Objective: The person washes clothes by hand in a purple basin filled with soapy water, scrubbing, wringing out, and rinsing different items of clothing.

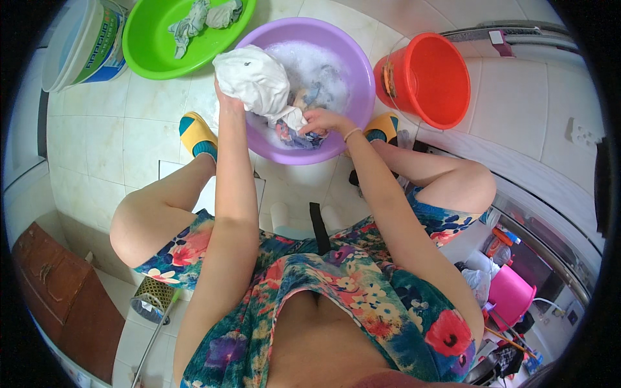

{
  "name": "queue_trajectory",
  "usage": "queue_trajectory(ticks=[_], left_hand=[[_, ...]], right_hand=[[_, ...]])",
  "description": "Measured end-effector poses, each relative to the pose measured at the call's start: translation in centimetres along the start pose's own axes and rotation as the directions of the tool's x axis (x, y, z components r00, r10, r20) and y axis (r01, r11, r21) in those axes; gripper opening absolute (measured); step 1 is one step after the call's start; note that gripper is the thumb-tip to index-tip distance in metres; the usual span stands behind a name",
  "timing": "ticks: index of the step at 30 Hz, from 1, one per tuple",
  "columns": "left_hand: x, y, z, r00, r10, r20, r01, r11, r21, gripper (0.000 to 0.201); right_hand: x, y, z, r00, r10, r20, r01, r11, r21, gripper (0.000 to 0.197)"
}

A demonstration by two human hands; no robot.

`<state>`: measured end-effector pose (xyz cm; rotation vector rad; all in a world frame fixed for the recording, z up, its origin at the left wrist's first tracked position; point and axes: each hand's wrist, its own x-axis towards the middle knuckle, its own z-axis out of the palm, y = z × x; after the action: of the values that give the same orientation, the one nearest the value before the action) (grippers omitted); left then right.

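Two bare hands work over one purple basin [361, 71] on the tiled floor [97, 139]. Around it stand one green basin [152, 39] with two bunches of cloth [189, 29], one red bucket [420, 84] and one whitish bucket [74, 45]. Two yellow slippers [194, 132] show, one on each side of the purple basin's near edge.

The one white garment [252, 81] bulges up over the purple basin's left edge, its narrow end trailing toward the near edge. It lies over and just beyond the left hand [231, 100], whose fingers are hidden beneath it; I cannot tell how far they are closed. The right hand [323, 121], inside the near-right edge, pinches the garment's narrow end between thumb and fingers, so the bulk lies to its left. Patterned cloth [294, 137] sits just below that hand, and white suds [284, 55] spread toward the far edge.
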<state>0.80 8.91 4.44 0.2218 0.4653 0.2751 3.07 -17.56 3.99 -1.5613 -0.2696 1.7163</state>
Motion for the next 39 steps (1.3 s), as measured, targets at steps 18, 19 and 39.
queue_trajectory(ticks=[18, 19, 39], left_hand=[[-0.6, -5.6, 0.8, 0.925, -0.333, 0.182, 0.361, 0.920, -0.152, 0.036], [-1.0, -5.5, 0.6, 0.920, -0.337, 0.201, 0.369, 0.916, -0.157, 0.036], [-4.2, -5.7, -0.8, 0.926, -0.362, -0.106, 0.349, 0.930, -0.118, 0.058]], right_hand=[[2.4, 4.9, -3.1, 0.763, -0.055, -0.644, 0.048, 0.998, -0.028, 0.029], [2.6, 4.3, -2.6, 0.773, -0.054, -0.632, 0.051, 0.998, -0.023, 0.029], [-1.3, -8.2, -3.1, 0.739, -0.039, -0.673, 0.661, 0.242, 0.711, 0.033]])
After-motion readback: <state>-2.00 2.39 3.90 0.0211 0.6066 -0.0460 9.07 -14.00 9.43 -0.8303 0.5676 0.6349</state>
